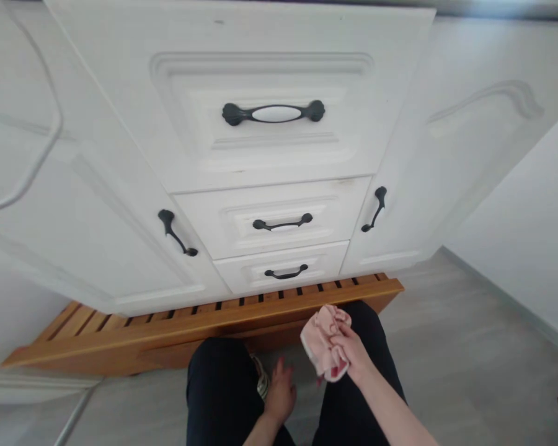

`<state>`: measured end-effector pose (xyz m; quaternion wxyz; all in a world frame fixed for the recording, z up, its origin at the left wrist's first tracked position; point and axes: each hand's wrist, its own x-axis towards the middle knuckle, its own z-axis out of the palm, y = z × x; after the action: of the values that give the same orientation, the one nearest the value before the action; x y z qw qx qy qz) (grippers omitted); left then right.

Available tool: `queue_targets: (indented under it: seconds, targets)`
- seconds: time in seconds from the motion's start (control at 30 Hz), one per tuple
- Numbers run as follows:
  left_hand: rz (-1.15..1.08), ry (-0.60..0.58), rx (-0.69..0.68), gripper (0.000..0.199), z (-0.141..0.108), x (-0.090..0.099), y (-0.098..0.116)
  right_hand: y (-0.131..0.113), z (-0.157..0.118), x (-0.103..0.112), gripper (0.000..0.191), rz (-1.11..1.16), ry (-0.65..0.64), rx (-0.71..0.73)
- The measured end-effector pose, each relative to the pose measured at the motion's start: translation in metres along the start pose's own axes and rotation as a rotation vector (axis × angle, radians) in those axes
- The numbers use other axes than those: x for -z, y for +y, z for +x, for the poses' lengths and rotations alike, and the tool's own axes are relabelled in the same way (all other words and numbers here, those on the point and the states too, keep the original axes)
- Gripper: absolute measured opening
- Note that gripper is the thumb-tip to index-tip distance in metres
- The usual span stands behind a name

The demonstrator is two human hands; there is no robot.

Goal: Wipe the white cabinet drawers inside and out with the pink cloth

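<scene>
Head view: one cloth [320, 337], pink, crumpled, pale-edged; held in the right grip [351, 350], fingers closed about its right side, above the right knee. Left grip [281, 393]: fingers loosely parted, lower and to the left of the right grip, between the knees. Trousers [223, 384]: dark, one leg beneath the right grip. Slatted platform [190, 329]: brown wood, beyond both grips. Cabinet [106, 248]: white, farther beyond; three drawers [335, 210], stacked, shut, dark handles [237, 114]. Floor [465, 347]: grey, right of the right grip.
</scene>
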<state>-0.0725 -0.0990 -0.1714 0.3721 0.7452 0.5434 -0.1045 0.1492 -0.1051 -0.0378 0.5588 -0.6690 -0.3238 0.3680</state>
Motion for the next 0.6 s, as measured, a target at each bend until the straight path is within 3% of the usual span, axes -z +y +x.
queue_targets:
  seconds: [0.1, 0.23, 0.43, 0.6]
  targets:
    - [-0.045, 0.084, 0.061, 0.062, 0.002, 0.008, -0.002, 0.020, -0.038, -0.026, 0.022, 0.295, -0.054, -0.312]
    - [-0.103, 0.199, 0.146, 0.052, 0.004, 0.021, -0.006, 0.009, -0.046, -0.027, 0.034, 0.621, -0.101, -0.568]
    - [-0.285, 0.539, 0.062, 0.043, -0.018, 0.044, 0.014, -0.017, -0.022, -0.004, 0.026, 0.945, -0.170, -0.717]
    - [-0.641, 0.858, -0.149, 0.031, -0.057, 0.063, 0.042, -0.029, -0.022, -0.004, 0.026, 0.962, -0.193, -0.723]
